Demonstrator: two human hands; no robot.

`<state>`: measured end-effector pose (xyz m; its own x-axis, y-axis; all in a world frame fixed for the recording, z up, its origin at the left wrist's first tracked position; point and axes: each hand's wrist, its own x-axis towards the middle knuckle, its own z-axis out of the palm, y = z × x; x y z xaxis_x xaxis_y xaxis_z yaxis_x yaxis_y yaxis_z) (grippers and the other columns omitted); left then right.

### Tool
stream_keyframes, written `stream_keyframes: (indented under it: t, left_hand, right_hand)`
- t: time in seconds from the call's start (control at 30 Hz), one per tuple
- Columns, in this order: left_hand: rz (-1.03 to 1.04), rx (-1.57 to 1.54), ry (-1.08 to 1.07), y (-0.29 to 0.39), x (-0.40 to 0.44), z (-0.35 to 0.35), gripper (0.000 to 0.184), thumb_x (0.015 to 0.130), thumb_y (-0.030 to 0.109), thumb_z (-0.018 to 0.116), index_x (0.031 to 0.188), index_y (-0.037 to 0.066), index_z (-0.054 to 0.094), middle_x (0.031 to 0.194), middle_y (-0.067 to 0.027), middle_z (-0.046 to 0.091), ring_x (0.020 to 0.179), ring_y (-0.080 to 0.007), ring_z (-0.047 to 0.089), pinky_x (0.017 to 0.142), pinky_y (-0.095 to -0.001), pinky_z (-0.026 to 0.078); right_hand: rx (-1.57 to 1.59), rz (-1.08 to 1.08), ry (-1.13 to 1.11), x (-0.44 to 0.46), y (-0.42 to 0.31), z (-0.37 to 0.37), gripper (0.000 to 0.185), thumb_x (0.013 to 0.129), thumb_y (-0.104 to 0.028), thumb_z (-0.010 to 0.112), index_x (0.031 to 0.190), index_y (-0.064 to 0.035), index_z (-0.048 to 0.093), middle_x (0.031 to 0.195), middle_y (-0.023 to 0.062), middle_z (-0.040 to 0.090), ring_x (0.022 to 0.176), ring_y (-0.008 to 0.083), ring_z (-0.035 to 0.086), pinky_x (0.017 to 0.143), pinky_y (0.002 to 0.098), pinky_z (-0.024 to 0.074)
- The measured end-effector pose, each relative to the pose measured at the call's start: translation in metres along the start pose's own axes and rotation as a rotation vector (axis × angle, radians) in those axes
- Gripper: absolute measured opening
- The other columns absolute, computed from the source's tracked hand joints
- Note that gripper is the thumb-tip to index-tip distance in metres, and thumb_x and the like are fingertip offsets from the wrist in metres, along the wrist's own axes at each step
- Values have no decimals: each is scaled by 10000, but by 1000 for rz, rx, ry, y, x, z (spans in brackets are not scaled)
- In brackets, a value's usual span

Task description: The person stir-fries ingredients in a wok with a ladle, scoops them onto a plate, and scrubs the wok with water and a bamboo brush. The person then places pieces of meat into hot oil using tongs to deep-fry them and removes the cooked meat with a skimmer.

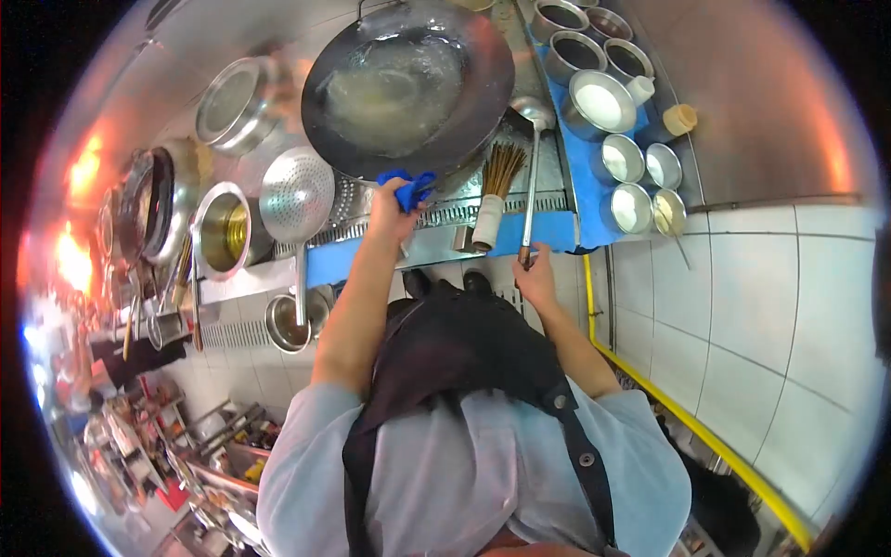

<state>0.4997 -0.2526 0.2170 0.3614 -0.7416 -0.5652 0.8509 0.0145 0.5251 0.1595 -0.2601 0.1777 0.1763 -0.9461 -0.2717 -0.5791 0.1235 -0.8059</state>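
Observation:
A large dark wok [320,102] with cloudy liquid [399,88] in it sits at the top of the head view. At its near rim, my left hand [392,212] is closed around a blue cloth [408,188], which touches the wok's edge. My right hand [535,276] grips the handle end of a long ladle [531,190]. The ladle's bowl rests on the metal counter to the right of the wok. Between my hands lies a bamboo wok brush [499,176] with a pale wrapped handle.
Several metal seasoning pots [599,100] stand on a blue surface at the right. To the left are a perforated strainer [297,195], a pot with yellow liquid [225,232] and a metal basin [237,104]. Flames [74,265] show at far left. A yellow pipe [687,418] runs along the tiled wall.

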Motion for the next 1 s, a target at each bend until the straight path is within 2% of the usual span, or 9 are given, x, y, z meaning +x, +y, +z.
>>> stream_keyframes:
  t: [0.1, 0.23, 0.43, 0.5, 0.67, 0.73, 0.77, 0.9, 1.0]
  left_hand:
    - [67, 79, 111, -12, -20, 19, 187, 888, 154, 577, 1018, 22, 555, 926, -156, 642, 739, -284, 644, 571, -369, 519]
    - [182, 199, 206, -5, -57, 38, 147, 848, 110, 604, 955, 11, 590, 858, -115, 640, 720, -250, 642, 584, -370, 519]
    - [495, 720, 376, 18, -72, 39, 210, 748, 175, 675, 821, -22, 666, 793, -107, 668, 725, -221, 657, 680, -384, 533]
    - [617, 1031, 449, 44, -74, 50, 275, 731, 217, 691, 806, -46, 679, 807, -164, 693, 776, -266, 679, 735, -411, 530]
    - [851, 1385, 638, 82, -98, 113, 397, 773, 282, 678, 989, -51, 688, 971, -304, 711, 968, -453, 686, 893, -497, 507]
    - [910, 1521, 629, 86, -98, 127, 431, 793, 297, 669, 1067, -35, 675, 1025, -321, 702, 1037, -500, 657, 940, -526, 489]
    - [905, 1676, 641, 84, -100, 131, 487, 816, 298, 664, 1189, -13, 624, 1032, -314, 701, 990, -508, 664, 911, -552, 503]
    - [1164, 1802, 511, 64, -110, 125, 501, 825, 253, 681, 1263, 28, 587, 965, -289, 709, 881, -494, 686, 830, -578, 528]
    - [1265, 1712, 452, 56, -106, 117, 487, 822, 218, 677, 1261, 24, 591, 968, -289, 706, 865, -494, 682, 830, -584, 527]
  right_hand:
    - [-125, -201, 43, 17, 18, -22, 341, 900, -162, 653, 1159, 34, 549, 760, 84, 553, 614, 209, 591, 545, 364, 471]
    - [348, 26, -160, -10, -21, -89, 242, 937, -70, 577, 1166, 4, 546, 658, 17, 496, 393, 96, 438, 362, 269, 331]
    - [388, 60, -270, -44, -53, -133, 151, 907, -121, 657, 1000, -52, 560, 672, 2, 489, 501, 102, 499, 463, 292, 409]
    - [277, -149, -287, -26, -53, -126, 162, 901, -128, 664, 962, -54, 534, 665, 10, 474, 520, 114, 495, 486, 308, 415]
    - [277, -125, -461, 2, -108, -108, 230, 878, -142, 681, 1026, -12, 561, 704, 56, 494, 630, 193, 521, 606, 364, 456]
    - [201, -306, -401, 18, -121, -94, 276, 883, -123, 654, 1106, 1, 548, 720, 90, 537, 654, 248, 573, 634, 403, 482]
    - [160, -391, -373, 19, -125, -88, 304, 886, -113, 641, 1146, 7, 541, 727, 107, 559, 666, 276, 598, 647, 422, 495]
    - [180, -272, -395, 17, -137, -58, 512, 891, -78, 574, 1334, 47, 349, 831, 219, 658, 808, 421, 681, 734, 514, 523]
    - [42, -260, -417, 17, -104, -41, 464, 898, -102, 593, 1284, 40, 378, 849, 247, 660, 826, 459, 667, 734, 534, 518]
